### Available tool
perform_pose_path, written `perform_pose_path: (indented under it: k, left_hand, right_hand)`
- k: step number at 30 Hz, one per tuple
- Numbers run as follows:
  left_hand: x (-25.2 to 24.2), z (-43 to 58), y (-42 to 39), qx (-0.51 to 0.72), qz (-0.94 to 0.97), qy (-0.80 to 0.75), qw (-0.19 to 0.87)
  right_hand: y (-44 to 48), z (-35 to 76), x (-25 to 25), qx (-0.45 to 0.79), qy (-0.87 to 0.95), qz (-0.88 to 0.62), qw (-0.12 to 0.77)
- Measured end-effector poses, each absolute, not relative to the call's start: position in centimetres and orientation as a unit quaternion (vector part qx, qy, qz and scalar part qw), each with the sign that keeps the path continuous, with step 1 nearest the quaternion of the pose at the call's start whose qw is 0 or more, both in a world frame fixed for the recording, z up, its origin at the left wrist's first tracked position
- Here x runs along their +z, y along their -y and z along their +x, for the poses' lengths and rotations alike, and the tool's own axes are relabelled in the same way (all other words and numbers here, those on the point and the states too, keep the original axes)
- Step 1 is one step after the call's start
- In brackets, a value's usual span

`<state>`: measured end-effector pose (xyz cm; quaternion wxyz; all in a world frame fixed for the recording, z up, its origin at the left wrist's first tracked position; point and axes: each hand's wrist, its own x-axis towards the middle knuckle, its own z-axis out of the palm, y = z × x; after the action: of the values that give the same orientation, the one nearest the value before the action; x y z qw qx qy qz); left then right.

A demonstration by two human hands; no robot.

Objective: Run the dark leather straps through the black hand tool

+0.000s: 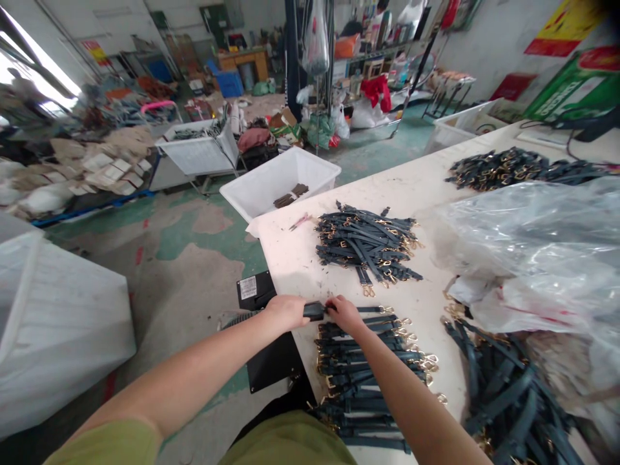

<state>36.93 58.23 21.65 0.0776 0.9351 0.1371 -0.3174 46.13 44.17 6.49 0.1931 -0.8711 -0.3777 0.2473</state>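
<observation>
My left hand (287,310) and my right hand (343,312) meet at the near left edge of a white table (411,187). Both pinch the same dark strap (315,310), which spans between them. Just under my right hand lies a row of dark blue straps with gold clasps (368,361), laid side by side. A loose heap of the same straps (367,245) sits farther along the table.
Crumpled clear plastic bags (537,245) cover the table's right side, above another strap pile (508,394). More straps (513,166) lie at the far end. A white bin (283,179) stands on the floor beyond the table, and a white box (53,323) at left.
</observation>
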Motion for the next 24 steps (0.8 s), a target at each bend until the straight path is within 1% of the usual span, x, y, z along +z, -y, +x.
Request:
perform_pose_path:
  k: [3,5,9,12,14,18,21,24]
  left_hand:
    - [21.2,36.5,-58.6,-0.292,0.946,-0.122,0.069]
    - [20.9,36.1,-59.1,-0.275,0.951,-0.119,0.082]
    - [20.8,34.3,-61.5,-0.244,0.949,-0.155,0.123]
    - [21.0,32.5,-63.6,-0.232,0.942,-0.194,0.143]
    - [21.2,31.8,-64.6,-0.228,0.938,-0.213,0.152]
    - [21.5,31.6,-65.3,-0.230,0.930,-0.231,0.171]
    - [21.9,31.9,-65.4,-0.229,0.927,-0.239,0.178]
    - [22.1,31.8,-65.7,-0.234,0.923,-0.245,0.181]
  right_hand:
    - [-44.4,46.2,7.0,0.243,0.380,-0.873,0.183]
    - [-44.2,46.2,7.5,0.238,0.386,-0.877,0.160]
    - [-42.7,45.6,8.4,0.214,0.429,-0.875,0.073]
    - [-42.2,46.2,9.4,0.239,0.455,-0.858,0.022]
    - [-43.1,47.8,10.3,0.233,0.448,-0.863,0.020]
    - [-47.4,52.6,11.7,0.117,0.408,-0.904,0.054]
    - [-50.8,55.4,11.4,0.066,0.375,-0.924,0.033]
    - [-52.5,56.2,10.2,0.066,0.362,-0.930,-0.004]
